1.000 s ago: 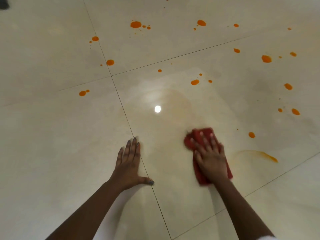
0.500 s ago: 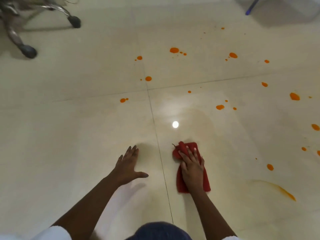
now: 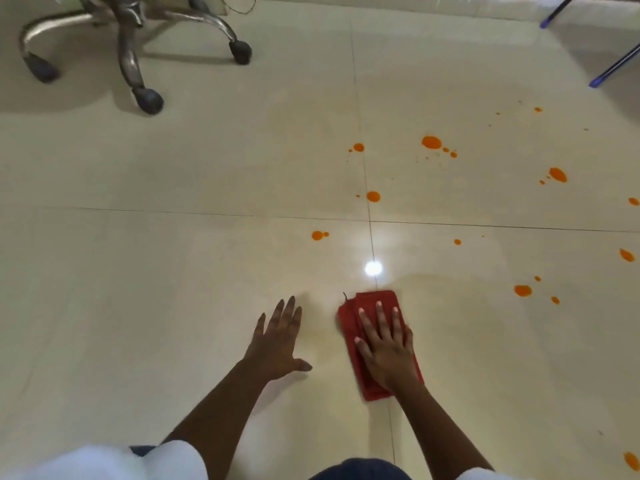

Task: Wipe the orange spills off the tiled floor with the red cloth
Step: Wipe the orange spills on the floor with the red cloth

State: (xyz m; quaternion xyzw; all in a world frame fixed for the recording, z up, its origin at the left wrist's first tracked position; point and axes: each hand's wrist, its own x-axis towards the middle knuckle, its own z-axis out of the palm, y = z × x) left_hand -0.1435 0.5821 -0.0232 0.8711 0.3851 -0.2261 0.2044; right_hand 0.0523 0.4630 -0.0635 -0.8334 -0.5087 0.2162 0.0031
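The folded red cloth lies flat on the cream tiled floor, across a tile joint. My right hand presses down on it with fingers spread, covering its middle. My left hand rests flat on the bare tile just left of the cloth, fingers apart, holding nothing. Several orange spills dot the floor ahead and to the right, such as one drop beyond my left hand, a larger blot farther off and another right of the cloth.
A chrome office-chair base with black castors stands at the far left. Blue furniture legs slant in at the far right. A bright lamp reflection sits just beyond the cloth. My knee shows at the bottom edge.
The view has swung left and up, bringing the chair base into sight. My right hand has slid the cloth left onto the tile joint, closer to my left hand.
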